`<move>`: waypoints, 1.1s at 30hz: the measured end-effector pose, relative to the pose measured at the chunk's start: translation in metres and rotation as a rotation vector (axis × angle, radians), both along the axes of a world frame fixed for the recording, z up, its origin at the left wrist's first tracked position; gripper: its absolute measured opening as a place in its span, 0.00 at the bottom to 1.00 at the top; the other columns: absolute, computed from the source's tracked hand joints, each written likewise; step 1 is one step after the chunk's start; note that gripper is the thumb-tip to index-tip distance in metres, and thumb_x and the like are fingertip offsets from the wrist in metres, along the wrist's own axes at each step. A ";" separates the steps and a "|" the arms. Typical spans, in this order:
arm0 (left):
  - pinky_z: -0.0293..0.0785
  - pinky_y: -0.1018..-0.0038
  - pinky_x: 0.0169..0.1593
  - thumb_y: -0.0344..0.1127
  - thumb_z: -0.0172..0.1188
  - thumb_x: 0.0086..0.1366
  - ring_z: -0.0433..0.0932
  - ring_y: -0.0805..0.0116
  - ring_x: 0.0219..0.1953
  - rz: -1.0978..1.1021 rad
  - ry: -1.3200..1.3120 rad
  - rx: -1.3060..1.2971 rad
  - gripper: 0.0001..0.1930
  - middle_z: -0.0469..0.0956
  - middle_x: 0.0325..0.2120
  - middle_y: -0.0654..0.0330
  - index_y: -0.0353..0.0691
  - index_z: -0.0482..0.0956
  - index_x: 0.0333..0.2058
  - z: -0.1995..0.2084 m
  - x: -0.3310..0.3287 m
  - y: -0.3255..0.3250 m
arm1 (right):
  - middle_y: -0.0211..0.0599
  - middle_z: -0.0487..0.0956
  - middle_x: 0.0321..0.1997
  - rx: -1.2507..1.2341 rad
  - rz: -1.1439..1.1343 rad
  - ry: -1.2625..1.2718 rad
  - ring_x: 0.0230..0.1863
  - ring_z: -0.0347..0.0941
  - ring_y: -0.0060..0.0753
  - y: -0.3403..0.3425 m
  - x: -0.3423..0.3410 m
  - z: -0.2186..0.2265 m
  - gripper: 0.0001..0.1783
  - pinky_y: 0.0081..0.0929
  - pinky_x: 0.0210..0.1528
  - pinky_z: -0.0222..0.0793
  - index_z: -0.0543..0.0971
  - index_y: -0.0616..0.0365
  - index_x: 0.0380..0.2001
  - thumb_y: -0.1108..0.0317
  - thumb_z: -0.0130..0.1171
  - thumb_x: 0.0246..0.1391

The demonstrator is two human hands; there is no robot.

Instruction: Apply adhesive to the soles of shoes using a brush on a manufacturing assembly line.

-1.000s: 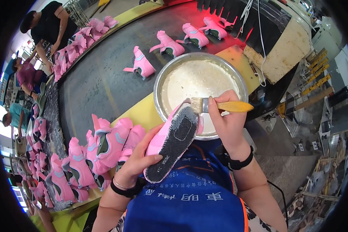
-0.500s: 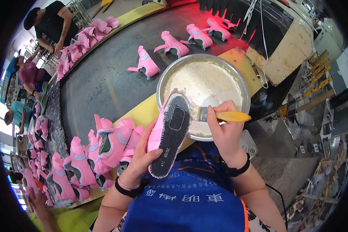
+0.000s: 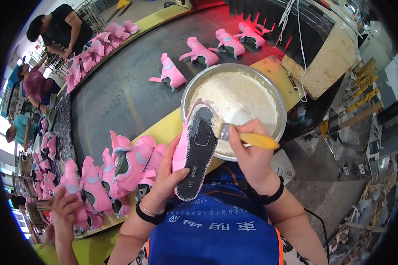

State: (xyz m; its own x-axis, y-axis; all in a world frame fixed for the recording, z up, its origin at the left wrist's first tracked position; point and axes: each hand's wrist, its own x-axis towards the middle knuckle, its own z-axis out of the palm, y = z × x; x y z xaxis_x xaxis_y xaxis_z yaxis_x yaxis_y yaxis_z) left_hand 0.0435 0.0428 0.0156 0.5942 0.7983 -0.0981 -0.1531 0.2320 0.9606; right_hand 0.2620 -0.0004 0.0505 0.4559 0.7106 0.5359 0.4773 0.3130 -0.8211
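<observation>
Shoe: sole up, at 7 o'clock of the bowl, toe end over it.
Left hand: closed round shoe at its 8 o'clock side.
Right hand: brush gripped by handle.
Brush step: sole edge apparently being coated, bristles touching at 1 o'clock.
Next stroke: steady shoe called for, bristles guided along edge, presumably.

Dark belt with yellow rims, pink shoes spaced in a row on it, more shoes crowded along the near rim, pink uppers along the far.
</observation>
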 end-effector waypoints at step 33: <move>0.77 0.65 0.59 0.46 0.66 0.55 0.74 0.55 0.62 -0.035 0.051 0.084 0.51 0.66 0.65 0.46 0.37 0.49 0.72 0.003 -0.022 0.007 | 0.34 0.74 0.18 -0.135 0.162 0.014 0.20 0.69 0.19 0.017 0.013 0.011 0.12 0.24 0.24 0.63 0.73 0.60 0.27 0.71 0.65 0.59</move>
State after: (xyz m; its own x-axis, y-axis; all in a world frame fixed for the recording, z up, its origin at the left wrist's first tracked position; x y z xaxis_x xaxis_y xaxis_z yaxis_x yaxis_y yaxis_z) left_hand 0.0217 0.0494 0.0187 0.6178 0.7838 -0.0625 -0.0971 0.1549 0.9831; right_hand 0.2754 0.0171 0.0619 0.3364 0.8404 0.4250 0.4176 0.2714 -0.8672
